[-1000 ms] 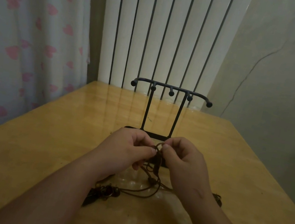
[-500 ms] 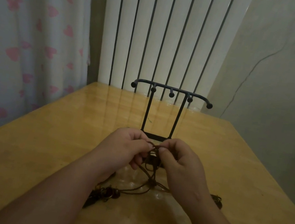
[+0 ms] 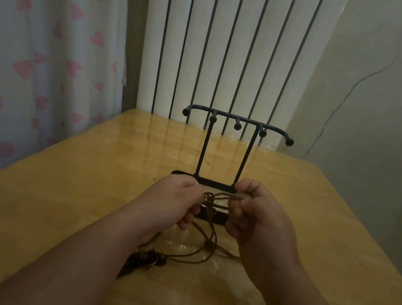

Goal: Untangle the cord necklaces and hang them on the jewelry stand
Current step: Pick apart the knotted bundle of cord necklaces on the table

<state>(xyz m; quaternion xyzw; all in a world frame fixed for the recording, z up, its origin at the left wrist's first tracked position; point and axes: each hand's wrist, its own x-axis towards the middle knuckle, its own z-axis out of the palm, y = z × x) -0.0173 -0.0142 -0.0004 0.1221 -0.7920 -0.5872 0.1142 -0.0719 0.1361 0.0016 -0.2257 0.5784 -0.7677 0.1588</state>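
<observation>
- The surface (image 3: 50, 206) is glossy yellow wood and runs back to a white ribbed radiator (image 3: 239, 51). A curtain (image 3: 39, 43) with pink hearts hangs on the left, and a pale wall (image 3: 377, 103) stands on the right.
- The stand (image 3: 204, 150) is black metal and upright at the middle of the surface. Two thin posts rise from its flat base to a curved top bar with ball-tipped pegs.
- Both forearms reach in from the near edge, and the hands meet just in front of the stand's base.
- The left hand (image 3: 173, 198) is curled, its thumb and forefinger pinching the knotted part of the cords (image 3: 218, 198).
- The right hand (image 3: 260, 222) is also curled into a loose fist. Its thumb and forefinger grip several strands that enter it from the left.
- The brown cords stretch across the small gap between the hands, with a tangle close to the left fingertips.
- Below the hands, the strands hang down and loop over the surface, some passing under the right wrist.
- The pendants (image 3: 148, 260) are a dark cluster of beads and a pointed charm. They lie on the surface beside the left forearm at the cords' near end.
</observation>
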